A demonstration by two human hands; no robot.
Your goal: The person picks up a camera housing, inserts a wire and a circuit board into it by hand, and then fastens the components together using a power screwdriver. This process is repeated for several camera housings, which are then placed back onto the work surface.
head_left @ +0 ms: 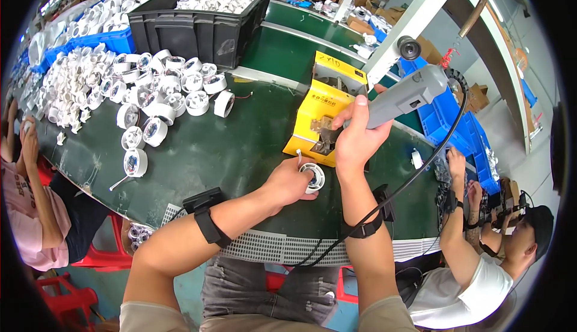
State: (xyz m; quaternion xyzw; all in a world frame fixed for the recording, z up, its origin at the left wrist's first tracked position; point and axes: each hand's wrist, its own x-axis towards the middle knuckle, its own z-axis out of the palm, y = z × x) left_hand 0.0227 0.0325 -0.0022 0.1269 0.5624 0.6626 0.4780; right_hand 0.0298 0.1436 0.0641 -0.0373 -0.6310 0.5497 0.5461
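My left hand (287, 183) is closed round a small white ring-shaped housing (319, 184) with electronic parts inside, held low over the green table. A short white lead with a plug (299, 154) sticks up beside those fingers. My right hand (354, 139) grips a grey electric screwdriver (409, 94), tilted, with a black cord at its upper end. The driver's front end points at the metal outlet of a yellow screw feeder (308, 110); my hand partly hides its tip, so contact cannot be told. Black straps with small devices sit on both wrists.
Several white round housings (161, 110) and a heap of small white parts (75, 85) lie at left. Behind them stands a black crate (192, 34) full of white pieces. The black cord (415, 175) crosses my right forearm. Co-workers sit left, right and across; blue bins (448, 115) stand at right.
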